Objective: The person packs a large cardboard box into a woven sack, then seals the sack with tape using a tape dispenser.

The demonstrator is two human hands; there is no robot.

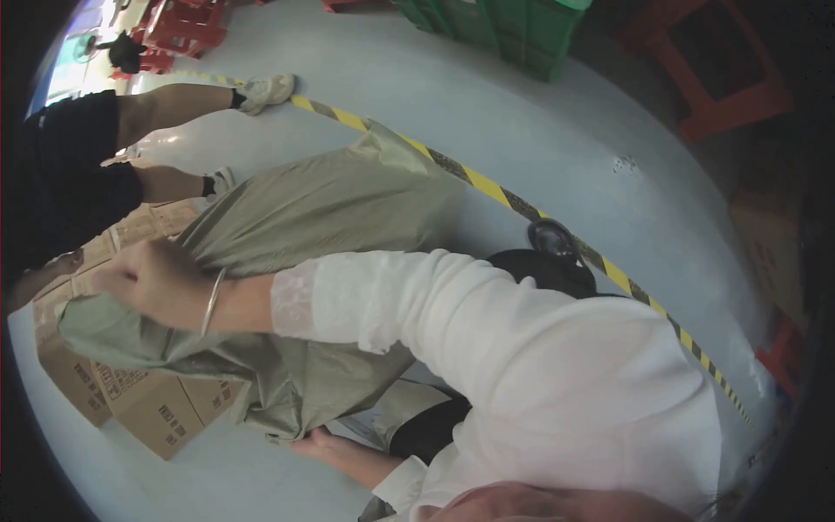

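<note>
A large olive-green sack or sheet [326,196] lies in folds over cardboard boxes and the floor. My right hand [156,283], with a bracelet at the wrist, is at the far left over the sack's edge. It is slightly blurred, with fingers curled and closed on the fabric. Lower down, my left hand [320,444] pinches the bottom edge of the same fabric, its fingers partly hidden by it. Brown cartons [165,418] with printed lettering show beneath and beside the fabric.
Another person [61,174] in dark shorts stands at the left, one hand near the cartons. Yellow-black tape [487,185] crosses the grey floor. A green crate [496,35] stands at the top, red stools [713,70] at upper right and upper left, a cardboard box [770,235] at right.
</note>
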